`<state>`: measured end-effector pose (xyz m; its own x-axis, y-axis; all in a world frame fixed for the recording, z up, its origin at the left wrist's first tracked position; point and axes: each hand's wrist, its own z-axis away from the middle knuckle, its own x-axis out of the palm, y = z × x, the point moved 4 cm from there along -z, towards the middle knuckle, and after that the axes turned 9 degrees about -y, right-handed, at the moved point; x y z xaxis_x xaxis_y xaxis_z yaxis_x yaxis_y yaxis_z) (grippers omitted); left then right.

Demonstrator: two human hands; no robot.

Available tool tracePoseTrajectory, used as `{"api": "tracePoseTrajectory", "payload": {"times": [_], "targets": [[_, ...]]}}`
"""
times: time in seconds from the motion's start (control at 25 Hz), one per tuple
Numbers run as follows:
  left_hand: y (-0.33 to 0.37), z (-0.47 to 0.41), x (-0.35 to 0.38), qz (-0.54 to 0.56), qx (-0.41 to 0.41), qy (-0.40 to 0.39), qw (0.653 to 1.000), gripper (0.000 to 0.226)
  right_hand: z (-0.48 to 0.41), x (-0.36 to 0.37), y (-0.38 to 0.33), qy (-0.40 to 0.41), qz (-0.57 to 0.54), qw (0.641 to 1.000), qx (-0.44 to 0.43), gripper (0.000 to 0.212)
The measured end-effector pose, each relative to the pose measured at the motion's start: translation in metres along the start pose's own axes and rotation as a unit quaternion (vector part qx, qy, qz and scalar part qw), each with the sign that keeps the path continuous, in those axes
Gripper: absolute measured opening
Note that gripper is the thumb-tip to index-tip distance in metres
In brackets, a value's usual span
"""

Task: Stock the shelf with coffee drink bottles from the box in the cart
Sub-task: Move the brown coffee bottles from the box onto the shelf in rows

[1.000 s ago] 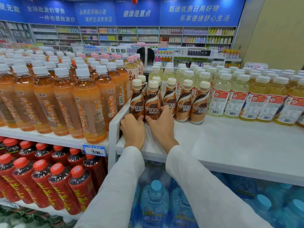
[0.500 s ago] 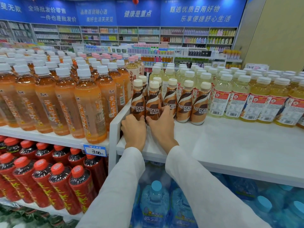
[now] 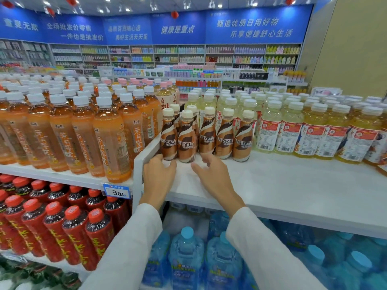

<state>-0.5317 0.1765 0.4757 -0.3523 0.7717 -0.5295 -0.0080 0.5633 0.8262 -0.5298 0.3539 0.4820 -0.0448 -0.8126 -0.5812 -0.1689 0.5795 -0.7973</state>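
the coffee drink bottles (image 3: 206, 136) stand upright in a tight cluster at the left end of the white shelf (image 3: 293, 185), set back from its front edge. five of them make a front row, with a few more close behind. each has a cream cap and a brown and white nescafe label facing out. the leftmost one stands right beside the white divider (image 3: 146, 150) that closes off the shelf's left end.

both hands are over the bare shelf just in front of that cluster, backs up. the left hand (image 3: 159, 177) is near the left front corner, its fingers loosely bent and its fingertips close to the base of the leftmost bottle; whether they touch it i cannot tell. the right hand (image 3: 213, 177) is just beside it, fingers spread and relaxed, a little short of the middle bottles. neither hand grasps anything. white sleeves (image 3: 129, 243) cover both forearms.

on the far side of the divider, orange tea bottles (image 3: 83, 135) with white caps fill the neighbouring shelf, and a price tag (image 3: 117, 192) reading 3.00 hangs on its front edge. to the right of the coffee, pale yellow drink bottles (image 3: 314, 130) run in rows along the back of the same shelf. below are red-capped bottles (image 3: 62, 225) on the left and blue water jugs (image 3: 186, 254) under the hands.
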Motion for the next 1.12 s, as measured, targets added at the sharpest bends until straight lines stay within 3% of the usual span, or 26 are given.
{"api": "tracePoseTrajectory", "payload": {"times": [0.12, 0.28, 0.52, 0.68, 0.8, 1.12], "targets": [[-0.005, 0.041, -0.014, 0.010, 0.032, -0.014, 0.999, 0.055, 0.039, -0.005, -0.002, -0.032, 0.015, 0.999, -0.029, 0.051], [-0.022, 0.108, -0.043, 0.091, 0.050, 0.031, 0.994, 0.040, 0.100, -0.002, -0.008, -0.078, -0.019, 0.993, -0.091, 0.046], [-0.098, 0.220, -0.085, 0.114, -0.045, 0.107, 0.987, 0.029, 0.176, 0.052, -0.005, -0.198, -0.095, 0.961, -0.167, 0.042], [-0.172, 0.305, -0.110, 0.108, -0.157, 0.183, 0.965, 0.024, 0.217, 0.125, 0.020, -0.303, -0.135, 0.934, -0.132, 0.035], [-0.220, 0.363, -0.115, 0.100, -0.229, 0.225, 0.942, 0.020, 0.245, 0.181, 0.046, -0.374, -0.138, 0.915, -0.065, 0.013], [-0.312, 0.485, -0.128, 0.122, -0.394, 0.279, 0.867, 0.018, 0.319, 0.300, 0.091, -0.499, -0.063, 0.862, 0.052, 0.013]]}}
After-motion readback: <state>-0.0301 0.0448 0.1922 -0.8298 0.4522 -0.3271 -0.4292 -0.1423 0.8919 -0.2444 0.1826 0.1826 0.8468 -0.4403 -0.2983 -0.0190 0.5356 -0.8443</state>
